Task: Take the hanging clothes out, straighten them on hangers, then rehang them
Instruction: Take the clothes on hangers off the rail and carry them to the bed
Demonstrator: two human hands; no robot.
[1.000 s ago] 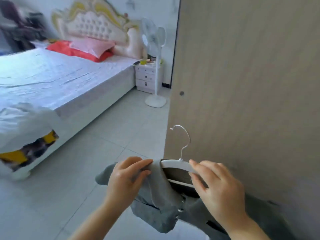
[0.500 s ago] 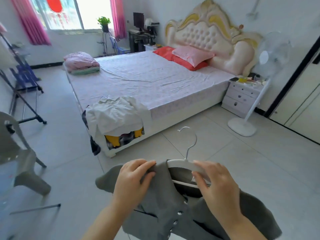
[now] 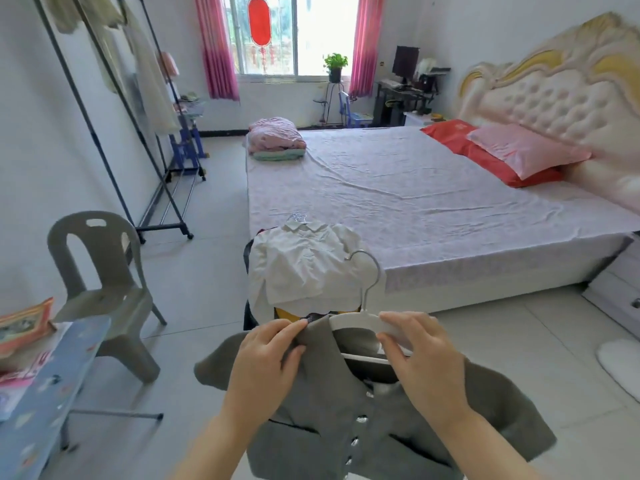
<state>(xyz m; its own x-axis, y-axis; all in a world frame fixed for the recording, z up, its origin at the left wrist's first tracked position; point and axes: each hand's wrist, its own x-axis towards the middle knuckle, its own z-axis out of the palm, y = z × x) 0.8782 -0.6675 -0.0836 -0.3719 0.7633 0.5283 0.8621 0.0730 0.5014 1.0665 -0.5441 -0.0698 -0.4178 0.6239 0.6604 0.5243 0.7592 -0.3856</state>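
Note:
A grey buttoned jacket [image 3: 332,410] hangs on a white hanger [image 3: 360,322] with a metal hook, held in front of me. My left hand [image 3: 266,362] pinches the jacket's left shoulder over the hanger's end. My right hand [image 3: 422,358] grips the hanger's right arm, where the shoulder is off the hanger. A white shirt on a hanger [image 3: 304,265] lies on a pile of clothes at the bed's near corner. A black clothes rack [image 3: 114,109] with pale garments stands along the left wall.
A large bed [image 3: 433,202] fills the middle and right. A grey plastic chair [image 3: 104,282] stands at left, an ironing board [image 3: 38,393] at the lower left. A folded pink quilt [image 3: 275,138] lies on the bed's far corner. Bare tiled floor lies between chair and bed.
The view has swung left, from a wooden door to the whole bedroom and the clothes rack. Both hands keep the same hold on jacket and hanger.

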